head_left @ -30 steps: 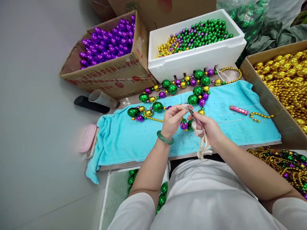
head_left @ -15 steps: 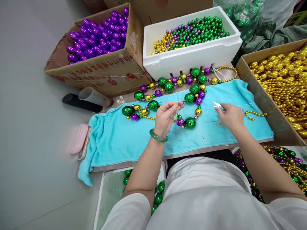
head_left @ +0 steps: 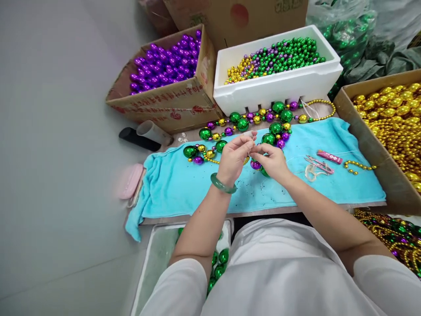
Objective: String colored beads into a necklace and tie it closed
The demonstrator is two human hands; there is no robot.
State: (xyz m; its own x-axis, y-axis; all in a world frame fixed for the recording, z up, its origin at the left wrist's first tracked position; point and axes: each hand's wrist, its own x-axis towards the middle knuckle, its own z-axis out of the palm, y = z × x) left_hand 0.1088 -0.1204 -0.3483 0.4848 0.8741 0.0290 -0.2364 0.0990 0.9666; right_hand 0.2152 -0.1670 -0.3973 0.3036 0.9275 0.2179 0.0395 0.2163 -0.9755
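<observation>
My left hand (head_left: 234, 159), with a green bangle (head_left: 223, 183) at the wrist, is closed in a pinch above the blue towel (head_left: 197, 197). Fingertip to fingertip with it, my right hand (head_left: 270, 161) is pinching too. What lies between the fingers is too small and covered to make out. Just behind and under the hands runs a bead strand of green, purple and gold balls, with a large green bead (head_left: 275, 128) in it. A pair of thread snips (head_left: 319, 165) lies on the towel to the right, beside a loop of pale cord (head_left: 311, 173).
Purple beads fill a cardboard box (head_left: 158, 103) at back left. A white foam box (head_left: 279, 85) holds small mixed beads. Gold beads fill another carton (head_left: 378, 149) at right. A pink packet (head_left: 330, 156) and a short gold chain (head_left: 360, 165) lie on the towel.
My right hand has put down the snips on the towel and moved left to meet my left hand. The view has shifted, so the boxes sit farther right and lower.
</observation>
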